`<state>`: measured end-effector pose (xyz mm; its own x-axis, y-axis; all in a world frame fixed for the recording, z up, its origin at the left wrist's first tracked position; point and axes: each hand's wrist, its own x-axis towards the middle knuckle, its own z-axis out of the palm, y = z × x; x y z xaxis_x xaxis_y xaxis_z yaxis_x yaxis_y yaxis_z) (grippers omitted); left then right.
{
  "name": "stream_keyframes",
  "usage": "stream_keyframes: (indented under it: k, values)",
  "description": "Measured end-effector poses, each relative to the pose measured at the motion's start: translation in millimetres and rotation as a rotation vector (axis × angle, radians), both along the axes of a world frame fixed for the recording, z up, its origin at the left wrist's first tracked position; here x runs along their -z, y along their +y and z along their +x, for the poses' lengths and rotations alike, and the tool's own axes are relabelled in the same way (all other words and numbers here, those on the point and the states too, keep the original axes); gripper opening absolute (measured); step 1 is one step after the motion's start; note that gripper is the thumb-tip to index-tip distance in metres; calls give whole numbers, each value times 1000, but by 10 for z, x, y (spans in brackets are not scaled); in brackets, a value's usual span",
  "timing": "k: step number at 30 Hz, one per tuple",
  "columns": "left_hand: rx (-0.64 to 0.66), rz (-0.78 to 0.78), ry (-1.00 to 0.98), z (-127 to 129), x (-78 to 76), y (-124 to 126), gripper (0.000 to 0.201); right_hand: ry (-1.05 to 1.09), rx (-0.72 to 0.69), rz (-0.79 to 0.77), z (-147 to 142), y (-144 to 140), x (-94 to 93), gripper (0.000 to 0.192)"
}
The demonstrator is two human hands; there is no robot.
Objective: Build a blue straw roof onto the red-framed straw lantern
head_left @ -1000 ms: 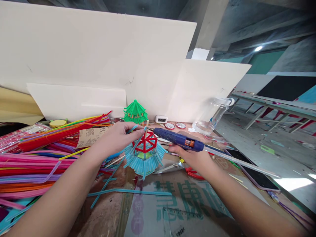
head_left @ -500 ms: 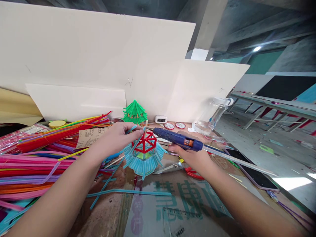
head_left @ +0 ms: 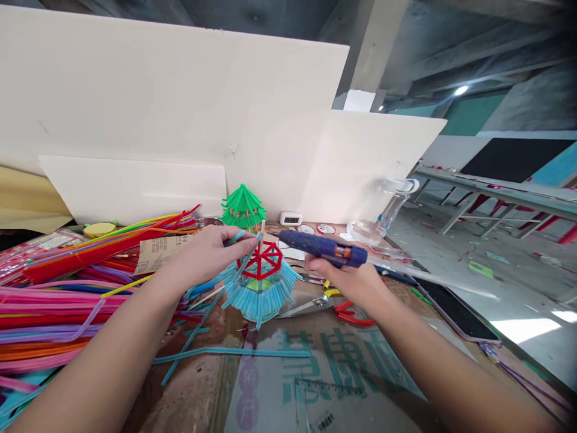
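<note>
Head view: pinched a light-blue fuzzy strip (head_left: 247,258) in the left hand (head_left: 219,249), gripped a dark-blue plastic glue gun (head_left: 315,244) in the right hand (head_left: 347,276), pointing left toward the round red-and-blue model (head_left: 259,302), nearer the left hand.

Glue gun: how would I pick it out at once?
Start from the big white boards at the back. Below them, right of the green peaked roof, the right hand holds the glue gun. Unlike the scissors below, it has a thick blue body and a pale stick behind.
</note>
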<state>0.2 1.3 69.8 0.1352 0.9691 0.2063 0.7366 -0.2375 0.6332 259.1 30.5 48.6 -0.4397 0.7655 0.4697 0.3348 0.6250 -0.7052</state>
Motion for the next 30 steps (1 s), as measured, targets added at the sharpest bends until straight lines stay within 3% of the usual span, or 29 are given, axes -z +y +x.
stream_keyframes:
  k: [3, 6, 10, 14, 16, 18, 22, 26, 30]
  values:
    - [-50, 45, -129, -43, -40, -32, 48, 110, -71, -55, 94, 51, -51, 43]
    - [-82, 160, -422, -116, -105, -83, 39, 187, -5, -25, 218, 219, -54, 44]
    - [20, 195, -769, -153, -241, -195, 27, 0, 183, -61, 324, 692, 79, 39]
    - [132, 56, -957, -113, -347, -309, 26, -165, 272, -183, 308, 1223, 352, 41]
    - [209, -13, -974, -93, -361, -343, 31, -212, 306, -185, 284, 1387, 487, 35]
    - [240, 22, -945, -77, -358, -358, 37, -258, 335, -185, 266, 1461, 600, 29]
    - [143, 90, -792, -71, -326, -346, 41, -349, 386, -183, 262, 1444, 744, 31]
    - [72, 6, -656, -96, -286, -333, 39, -424, 403, -181, 271, 1392, 761, 30]
    - [145, -16, -631, -105, -279, -370, 38, -468, 363, -162, 353, 1292, 671, 23]
